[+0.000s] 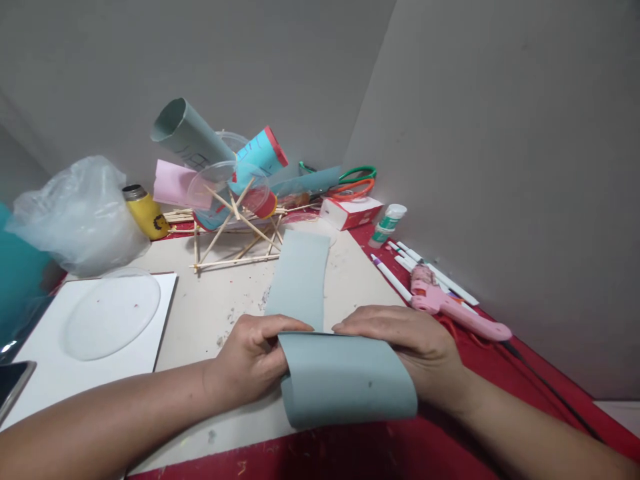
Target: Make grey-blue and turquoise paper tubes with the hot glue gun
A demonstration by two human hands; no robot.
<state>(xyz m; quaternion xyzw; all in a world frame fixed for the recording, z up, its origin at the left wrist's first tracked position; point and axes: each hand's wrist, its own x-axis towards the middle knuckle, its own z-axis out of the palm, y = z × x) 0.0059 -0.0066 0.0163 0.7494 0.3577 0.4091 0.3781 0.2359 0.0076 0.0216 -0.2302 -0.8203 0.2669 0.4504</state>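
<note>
Curled grey-blue sheet (350,380), one: nearside of the stick frame (238,215) (also one), long axis crosswise between left hand (253,360) and right hand (413,343), neither nearer. Left pinches its left edge; right lies along it, thumb hidden, pinch undeterminable. Flat strip (303,280), one, nearside of frame. Glue gun (450,307), one; capped tube (386,227), one: both right of frame.

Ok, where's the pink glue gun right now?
In the head view, the pink glue gun lies at the right on the red surface, beside the white markers and just beyond the right hand.
</note>
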